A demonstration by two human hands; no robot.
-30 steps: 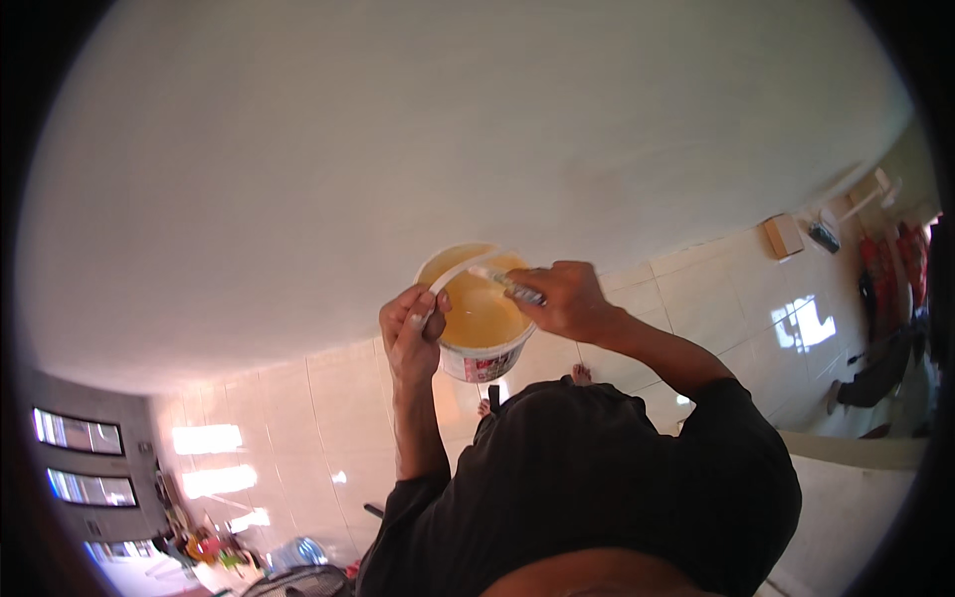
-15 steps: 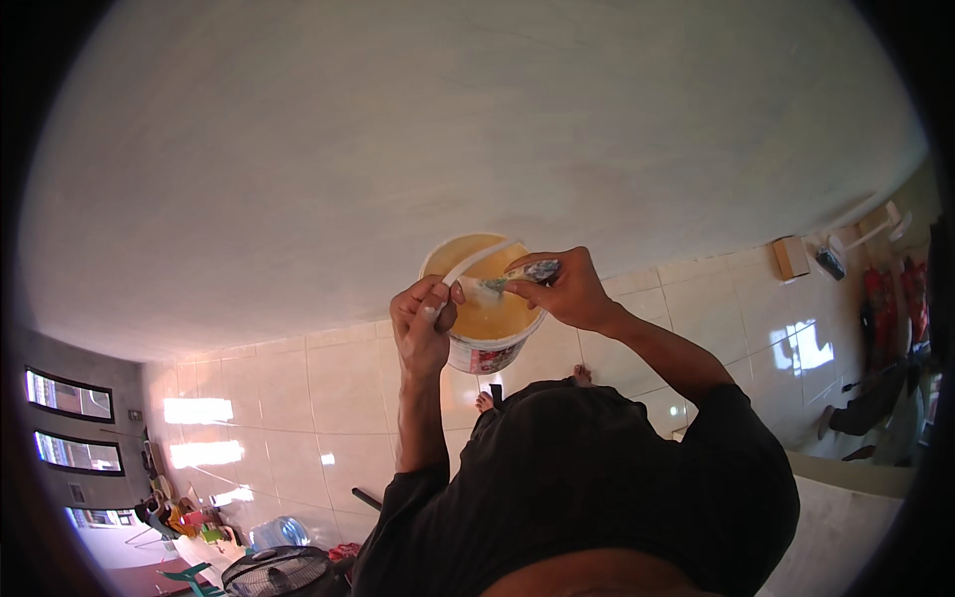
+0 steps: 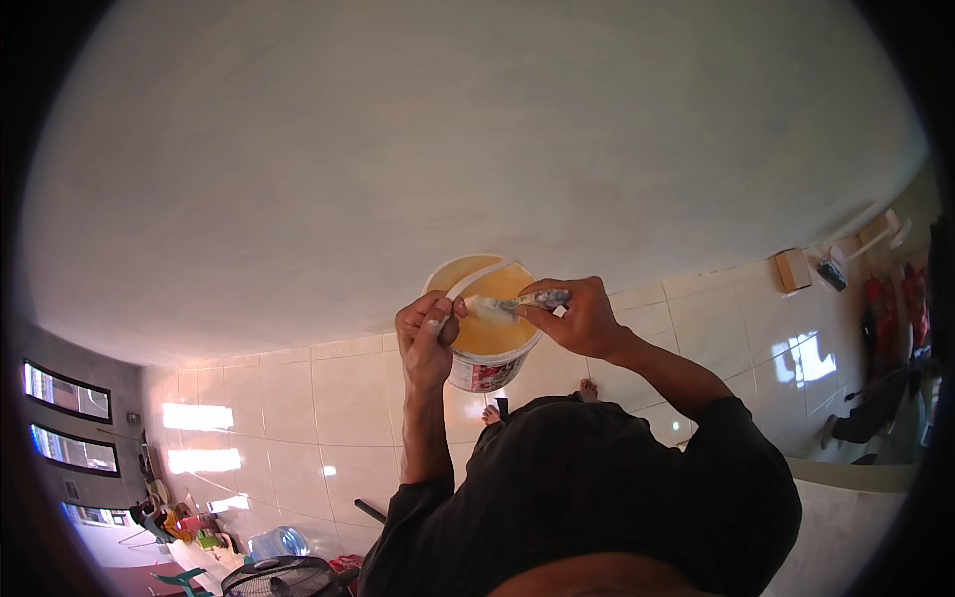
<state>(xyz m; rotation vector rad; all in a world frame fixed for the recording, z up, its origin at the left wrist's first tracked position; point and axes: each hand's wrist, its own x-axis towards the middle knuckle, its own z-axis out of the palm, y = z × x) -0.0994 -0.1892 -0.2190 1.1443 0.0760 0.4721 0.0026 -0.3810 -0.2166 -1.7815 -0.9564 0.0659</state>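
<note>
A white bucket (image 3: 489, 374) with a coloured label hangs before me, its inside yellowish. My left hand (image 3: 426, 328) is closed around the bucket's white strap-like handle (image 3: 481, 274) on its left side. Pale smears mark the left fingers. Between thumb and fingers my right hand (image 3: 582, 318) grips a paintbrush (image 3: 537, 299) with a paint-stained handle. The brush lies slanted across the bucket's opening, and its whitish bristles point left toward my left hand. Whether the bristles touch the bucket's contents, I cannot tell.
A large grey-white wall (image 3: 448, 129) rises just beyond the bucket. Shiny pale tiles (image 3: 288, 398) cover the floor. A cardboard box (image 3: 793, 270) stands by the wall at the right. At the lower left are a fan (image 3: 279, 579) and a clear blue water jug (image 3: 279, 542).
The bucket and both hands sit lower in the picture. The brush has turned so that more of its pale bristles shows. Both grips are unchanged.
</note>
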